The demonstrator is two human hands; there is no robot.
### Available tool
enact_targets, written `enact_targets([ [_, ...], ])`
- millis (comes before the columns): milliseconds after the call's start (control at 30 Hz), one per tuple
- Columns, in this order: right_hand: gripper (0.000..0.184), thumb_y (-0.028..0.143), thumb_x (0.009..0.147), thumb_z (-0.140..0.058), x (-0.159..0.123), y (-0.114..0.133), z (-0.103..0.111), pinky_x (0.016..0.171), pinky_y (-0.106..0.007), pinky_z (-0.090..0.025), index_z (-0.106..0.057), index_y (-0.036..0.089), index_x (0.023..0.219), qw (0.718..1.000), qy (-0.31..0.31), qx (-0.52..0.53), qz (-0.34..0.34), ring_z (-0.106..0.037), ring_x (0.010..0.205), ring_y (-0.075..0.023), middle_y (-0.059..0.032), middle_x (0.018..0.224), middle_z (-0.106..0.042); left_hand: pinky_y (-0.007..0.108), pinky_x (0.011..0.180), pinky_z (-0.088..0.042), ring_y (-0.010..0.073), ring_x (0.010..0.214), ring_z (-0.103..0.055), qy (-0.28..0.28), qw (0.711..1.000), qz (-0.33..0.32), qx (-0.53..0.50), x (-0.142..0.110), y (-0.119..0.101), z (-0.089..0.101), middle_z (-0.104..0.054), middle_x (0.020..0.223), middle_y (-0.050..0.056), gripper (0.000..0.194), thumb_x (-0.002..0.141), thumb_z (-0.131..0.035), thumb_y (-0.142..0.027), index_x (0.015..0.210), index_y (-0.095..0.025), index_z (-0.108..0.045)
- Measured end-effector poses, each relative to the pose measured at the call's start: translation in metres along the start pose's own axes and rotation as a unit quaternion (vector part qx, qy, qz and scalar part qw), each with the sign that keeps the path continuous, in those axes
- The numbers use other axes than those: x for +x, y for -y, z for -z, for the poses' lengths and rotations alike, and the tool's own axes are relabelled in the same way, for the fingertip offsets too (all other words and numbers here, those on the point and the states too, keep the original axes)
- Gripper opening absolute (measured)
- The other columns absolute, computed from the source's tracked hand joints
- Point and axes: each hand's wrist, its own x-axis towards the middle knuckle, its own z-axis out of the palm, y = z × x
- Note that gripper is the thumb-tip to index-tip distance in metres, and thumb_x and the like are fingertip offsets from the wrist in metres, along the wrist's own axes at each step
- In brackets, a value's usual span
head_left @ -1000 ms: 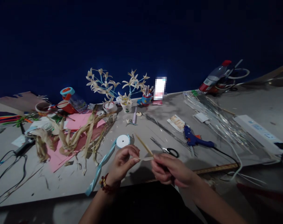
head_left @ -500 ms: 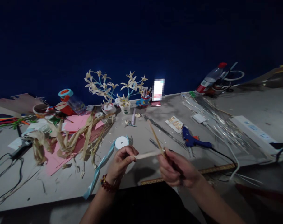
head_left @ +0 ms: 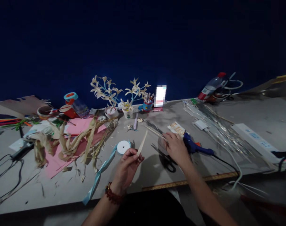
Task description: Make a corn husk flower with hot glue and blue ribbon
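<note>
My left hand (head_left: 130,163) pinches a narrow cream strip (head_left: 142,143), probably dried corn husk, tilted up from the fingertips. Below and beyond my right hand (head_left: 176,147) a thin tan stick (head_left: 154,131) rests low over the table, its near end between the fingers. Black-handled scissors (head_left: 167,163) lie just left of the right wrist. Close to the right hand are a small packet (head_left: 174,127) and a blue glue gun (head_left: 197,146). Beside the left hand sits a spool (head_left: 123,147) with light blue ribbon (head_left: 99,174) trailing to the table edge.
Dried husks (head_left: 74,142) lie on pink paper (head_left: 52,164) at left. Husk flowers (head_left: 107,89) stand in small pots behind. Wires (head_left: 218,124) and a power strip (head_left: 253,136) are at right. A patterned ruler-like strip (head_left: 166,184) lies along the front edge.
My right hand has moved forward and down to the table with the stick, away from the strip. The strip in my left hand now points upward. The scissors' handles have come into sight.
</note>
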Motion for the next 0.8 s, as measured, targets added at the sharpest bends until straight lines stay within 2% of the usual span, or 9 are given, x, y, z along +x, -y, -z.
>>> enact_targets([
  [100,0.023,0.028,0.095,-0.051,-0.011,0.021,0.006,0.101,-0.045,-0.044,-0.067,0.018,0.107,0.992,-0.064,0.09,0.067,-0.058,0.114,-0.0305,-0.015,0.117,-0.065,0.031,0.088,-0.047,0.0148,0.084,-0.063,-0.042,0.999,-0.009,-0.013,0.002,0.003,-0.006,-0.069,0.09,0.003,0.015,0.068,-0.082,-0.016,0.072,-0.016,-0.068],
  [167,0.017,0.03,0.094,-0.057,-0.025,0.043,0.009,0.095,-0.039,-0.049,-0.066,0.022,0.105,0.966,-0.061,0.207,0.142,-0.061,0.108,-0.0257,-0.0108,0.111,-0.067,0.029,0.087,-0.047,0.0159,0.09,-0.064,-0.068,0.997,-0.005,-0.023,0.003,0.005,-0.01,-0.07,0.1,0.004,0.017,0.066,-0.084,-0.016,0.07,-0.016,-0.068],
  [233,0.022,0.029,0.09,-0.063,-0.037,0.065,0.008,0.091,-0.037,-0.051,-0.063,0.022,0.111,0.945,-0.034,0.271,0.179,-0.061,0.106,-0.0245,-0.0099,0.111,-0.066,0.027,0.086,-0.047,0.0163,0.094,-0.064,-0.086,0.996,0.005,-0.031,0.004,0.007,-0.013,-0.07,0.105,0.004,0.018,0.065,-0.085,-0.017,0.07,-0.017,-0.068],
  [267,0.021,0.028,0.089,-0.064,-0.041,0.074,0.006,0.089,-0.037,-0.051,-0.063,0.023,0.11,0.941,-0.035,0.284,0.181,-0.061,0.104,-0.0245,-0.0096,0.108,-0.065,0.027,0.086,-0.047,0.0162,0.095,-0.064,-0.088,0.996,0.009,-0.034,0.004,0.008,-0.014,-0.07,0.106,0.004,0.018,0.065,-0.085,-0.017,0.07,-0.017,-0.068],
  [367,0.005,0.022,0.092,-0.058,-0.045,0.089,-0.002,0.081,-0.035,-0.05,-0.063,0.022,0.093,0.931,-0.052,0.326,0.155,-0.06,0.091,-0.0221,-0.0063,0.091,-0.062,0.025,0.088,-0.046,0.0151,0.094,-0.063,-0.066,0.997,0.019,-0.036,0.004,0.011,-0.014,-0.071,0.106,0.004,0.017,0.067,-0.085,-0.019,0.07,-0.017,-0.069],
  [433,0.012,0.022,0.094,-0.055,-0.044,0.089,-0.004,0.076,-0.031,-0.048,-0.059,0.022,0.083,0.916,-0.028,0.378,0.135,-0.059,0.083,-0.0191,-0.0032,0.083,-0.06,0.025,0.088,-0.045,0.015,0.093,-0.062,-0.041,0.999,0.01,-0.017,0.003,0.01,-0.011,-0.071,0.101,0.004,0.015,0.069,-0.083,-0.021,0.072,-0.016,-0.069],
  [533,0.017,0.025,0.096,-0.053,-0.042,0.086,-0.001,0.07,-0.026,-0.045,-0.055,0.021,0.079,0.894,0.031,0.431,0.118,-0.057,0.074,-0.0154,0.0003,0.077,-0.057,0.024,0.086,-0.044,0.0141,0.088,-0.059,-0.02,0.998,-0.015,0.065,0.0,0.006,-0.006,-0.068,0.09,0.003,0.012,0.073,-0.08,-0.022,0.076,-0.016,-0.07],
  [700,0.018,0.03,0.096,-0.052,-0.044,0.085,0.012,0.067,-0.025,-0.043,-0.057,0.021,0.082,0.9,0.097,0.411,0.11,-0.055,0.071,-0.0144,0.0011,0.075,-0.059,0.023,0.079,-0.043,0.0132,0.081,-0.056,-0.028,0.983,-0.038,0.18,-0.005,-0.002,-0.003,-0.064,0.081,0.001,0.012,0.075,-0.079,-0.02,0.076,-0.016,-0.067],
  [800,0.02,0.033,0.098,-0.049,-0.048,0.07,0.014,0.07,-0.028,-0.046,-0.06,0.022,0.085,0.913,0.085,0.393,0.066,-0.059,0.074,-0.0168,-0.0012,0.079,-0.063,0.024,0.077,-0.044,0.0134,0.076,-0.057,-0.039,0.98,-0.049,0.19,-0.006,-0.005,-0.006,-0.064,0.077,0.001,0.013,0.077,-0.078,-0.023,0.078,-0.016,-0.067],
])
